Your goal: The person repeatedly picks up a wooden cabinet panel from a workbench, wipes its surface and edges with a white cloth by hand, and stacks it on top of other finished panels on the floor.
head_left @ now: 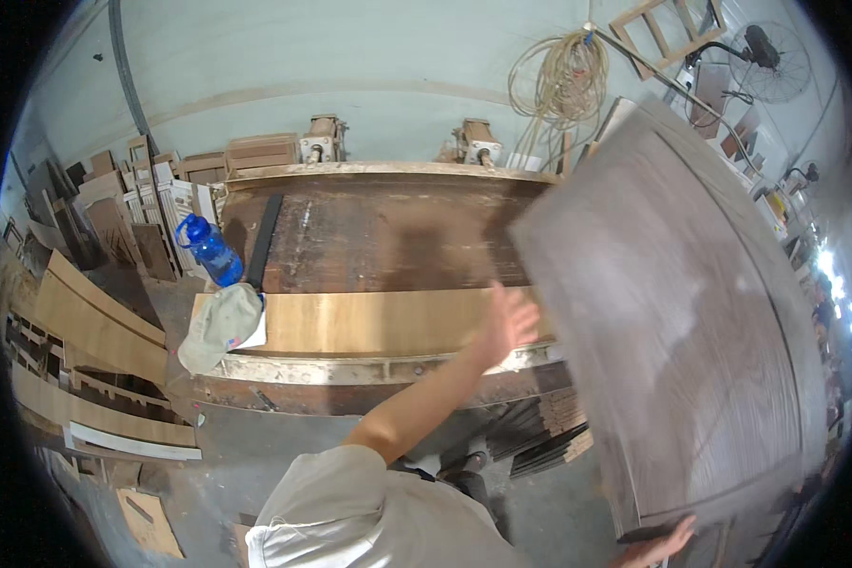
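A large grey-brown wood-grain door panel (672, 312) with a framed border stands tilted at my right, over the workbench's right end. My right hand (658, 547) holds it at its lower edge, with the fingertips showing below the corner. My left hand (511, 327) is stretched out over the bench with its fingers apart, somewhat blurred. It is close to the panel's left edge and holds nothing. Below that hand, a long light wooden board (350, 322) lies along the bench's near side.
The worn brown workbench (350, 237) bears a dark strip (266, 241), a blue bottle (210, 249) and a cap (222, 327) at its left. Two clamp units (322, 140) sit on its far edge. Stacked strips (544, 426) lie below, near my feet. Boards (95, 312) lean at far left.
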{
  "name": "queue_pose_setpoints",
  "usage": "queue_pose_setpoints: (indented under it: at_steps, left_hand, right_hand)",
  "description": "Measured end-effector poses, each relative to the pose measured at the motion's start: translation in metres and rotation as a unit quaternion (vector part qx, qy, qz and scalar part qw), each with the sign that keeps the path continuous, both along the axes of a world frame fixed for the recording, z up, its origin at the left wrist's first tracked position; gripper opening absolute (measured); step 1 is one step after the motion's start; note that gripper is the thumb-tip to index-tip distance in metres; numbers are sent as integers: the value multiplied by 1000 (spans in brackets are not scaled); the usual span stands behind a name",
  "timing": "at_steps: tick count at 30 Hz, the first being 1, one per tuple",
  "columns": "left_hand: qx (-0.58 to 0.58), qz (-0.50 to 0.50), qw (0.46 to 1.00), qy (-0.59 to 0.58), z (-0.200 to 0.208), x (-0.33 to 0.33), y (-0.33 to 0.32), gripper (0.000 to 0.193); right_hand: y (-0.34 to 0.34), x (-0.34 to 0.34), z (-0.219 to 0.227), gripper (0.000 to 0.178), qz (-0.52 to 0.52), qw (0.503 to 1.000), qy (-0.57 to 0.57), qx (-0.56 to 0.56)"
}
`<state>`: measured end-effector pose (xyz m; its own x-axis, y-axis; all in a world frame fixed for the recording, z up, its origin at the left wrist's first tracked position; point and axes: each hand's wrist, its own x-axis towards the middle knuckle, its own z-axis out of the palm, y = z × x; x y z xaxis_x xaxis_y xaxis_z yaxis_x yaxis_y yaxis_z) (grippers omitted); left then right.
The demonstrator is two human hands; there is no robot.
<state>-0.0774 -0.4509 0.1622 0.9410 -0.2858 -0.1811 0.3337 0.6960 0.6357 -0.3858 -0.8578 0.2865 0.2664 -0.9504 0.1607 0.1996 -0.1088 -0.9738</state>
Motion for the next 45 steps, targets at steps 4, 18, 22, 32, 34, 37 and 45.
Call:
queue_pose_setpoints:
  at_steps: [4,18,22,32,34,37,45]
  left_hand:
    - [-178,343,920,-72,62,-45,152,81]
    - [443,205,829,272,-23,-183,387,66]
    - [382,261,839,286,-43,-142,403,61]
    - [542,227,752,299,-118,0,452,83]
    - [722,172,623,248,-148,-4,475,82]
    - [770,234,544,240,-154,30,439,81]
    - [808,200,531,157,-154,-6,422,62]
  right_hand:
    - [49,79,-21,62,282,955,41,-85]
    - [201,402,-158,53,654,691,293,-98]
    - [252,492,-199,56,637,694,335,-40]
    - [339,675,-269,54,461,679,383,-425]
    - [381,666,-259,56,462,685,392,-405]
    - [369,655,-271,55,460,705,361,-401]
    - [332,629,-277,48,484,700,319,-417]
